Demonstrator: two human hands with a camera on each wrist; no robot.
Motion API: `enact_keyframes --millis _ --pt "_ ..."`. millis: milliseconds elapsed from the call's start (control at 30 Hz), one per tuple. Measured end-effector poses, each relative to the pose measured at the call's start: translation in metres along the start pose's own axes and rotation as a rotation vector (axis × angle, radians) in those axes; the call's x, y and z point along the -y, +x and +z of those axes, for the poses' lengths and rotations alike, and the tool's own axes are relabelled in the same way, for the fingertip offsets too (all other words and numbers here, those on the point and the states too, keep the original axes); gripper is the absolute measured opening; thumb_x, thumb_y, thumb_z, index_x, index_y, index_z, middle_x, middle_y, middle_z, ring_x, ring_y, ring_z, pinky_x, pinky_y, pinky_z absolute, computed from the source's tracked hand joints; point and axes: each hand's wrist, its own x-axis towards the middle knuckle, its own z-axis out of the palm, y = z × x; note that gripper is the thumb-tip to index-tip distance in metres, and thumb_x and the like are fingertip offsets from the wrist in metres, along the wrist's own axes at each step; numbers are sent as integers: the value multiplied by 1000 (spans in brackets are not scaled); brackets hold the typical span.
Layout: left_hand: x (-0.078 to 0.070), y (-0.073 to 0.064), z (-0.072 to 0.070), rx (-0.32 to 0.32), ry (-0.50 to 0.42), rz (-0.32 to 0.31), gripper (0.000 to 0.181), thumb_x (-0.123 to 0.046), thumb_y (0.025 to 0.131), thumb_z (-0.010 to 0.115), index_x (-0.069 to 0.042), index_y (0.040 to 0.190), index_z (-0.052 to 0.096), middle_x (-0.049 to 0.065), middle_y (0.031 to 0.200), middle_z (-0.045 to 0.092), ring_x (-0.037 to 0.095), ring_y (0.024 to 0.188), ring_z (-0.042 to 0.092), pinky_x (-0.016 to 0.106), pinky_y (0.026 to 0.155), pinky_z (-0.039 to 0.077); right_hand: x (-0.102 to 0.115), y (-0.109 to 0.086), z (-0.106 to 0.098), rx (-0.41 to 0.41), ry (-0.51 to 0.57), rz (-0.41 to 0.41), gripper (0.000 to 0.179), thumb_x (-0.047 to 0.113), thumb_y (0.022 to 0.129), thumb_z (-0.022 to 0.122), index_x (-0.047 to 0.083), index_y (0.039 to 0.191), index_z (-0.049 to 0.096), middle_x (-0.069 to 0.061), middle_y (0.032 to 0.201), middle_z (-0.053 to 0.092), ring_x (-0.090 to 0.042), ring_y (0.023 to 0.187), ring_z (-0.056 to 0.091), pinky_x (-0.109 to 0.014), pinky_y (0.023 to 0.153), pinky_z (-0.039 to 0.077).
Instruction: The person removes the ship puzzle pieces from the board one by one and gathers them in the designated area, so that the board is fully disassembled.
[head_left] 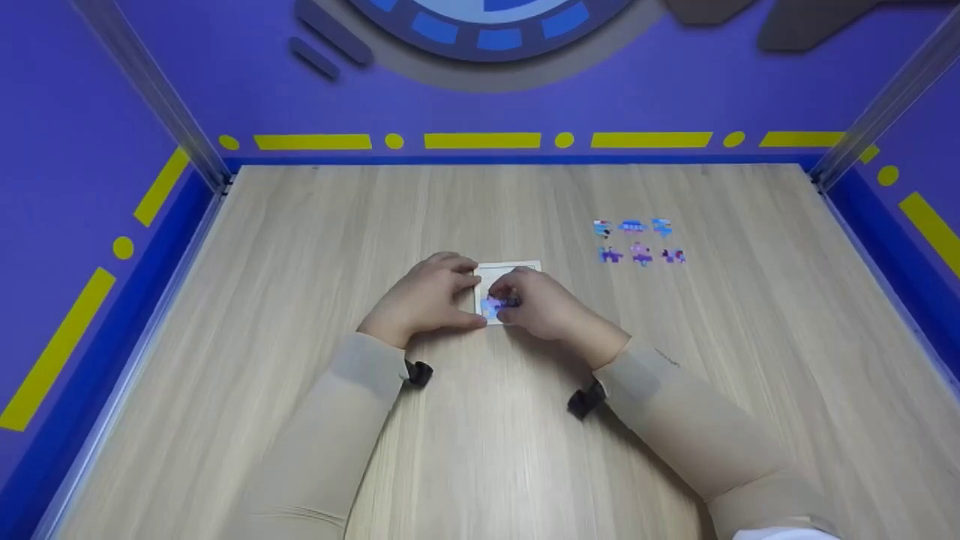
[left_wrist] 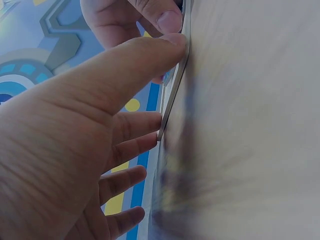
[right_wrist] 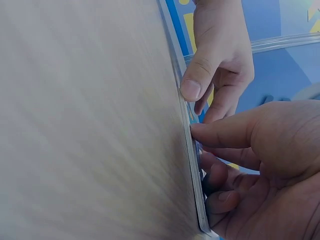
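- White puzzle board point(head_left: 487, 279) lies between both hands, near the middle of the wooden table point(head_left: 360, 225).
- The left hand point(head_left: 427, 294) is spread wide, touching the board's left side and near left corner.
- The right hand point(head_left: 544, 304) is narrow, bent round a dark purple piece point(head_left: 513, 301); on my screen I cannot tell if it pinches or presses.
- I would hold the board steady, match the bumps, then push the piece down gently.
- The board's left edge runs near to far; I cannot tell which side is longer.
- Six loose pieces point(head_left: 641, 256) lie far right in two rows.
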Motion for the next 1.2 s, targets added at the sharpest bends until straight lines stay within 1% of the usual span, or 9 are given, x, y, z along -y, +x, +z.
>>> enact_keyframes --millis 233,333,500,633,733,900,1200 --pt "1 0 0 -7 10 18 76 -53 93 90 -8 152 73 10 169 60 34 166 45 49 141 36 0 0 0 -6 -16 -26 35 10 98 82 3 132 80 -15 126 75 -29 111 70 -51 103 60" --pt "1 0 0 -10 16 26 77 -54 93 90 -8 152 73 10 168 60 34 165 46 48 140 37 -1 0 0 -8 -27 -40 37 12 96 83 3 132 81 -16 125 75 -29 110 70 -51 102 60" --pt "1 0 0 -14 4 23 78 -53 92 91 -7 152 72 10 169 60 33 165 46 49 140 37 -1 0 -1 11 -11 -28 40 13 96 83 2 135 80 -16 128 74 -28 108 68 -49 100 60" --pt "2 1 0 -9 0 14 79 -54 92 90 -7 153 72 10 170 59 34 166 44 48 141 36 0 1 0 21 -17 -27 41 14 97 84 3 137 80 -17 129 74 -28 110 68 -49 101 60" --pt "3 1 1 -5 7 13 80 -55 92 90 -7 154 71 9 170 59 33 167 44 48 141 35 0 0 0 21 -17 -24 41 14 98 85 3 137 80 -17 130 74 -30 113 70 -50 105 60" --pt "3 1 1 -4 10 11 80 -55 93 90 -7 154 71 9 170 58 33 167 43 48 142 34 0 0 0 11 -6 -25 39 12 97 85 3 134 80 -17 129 73 -31 114 71 -52 106 61" --pt "1 0 0 -7 12 18 80 -54 92 91 -5 152 71 11 170 59 35 167 44 48 141 35 -1 0 1 3 40 -21 36 7 95 85 2 130 77 -16 123 72 -29 110 69 -50 103 59"
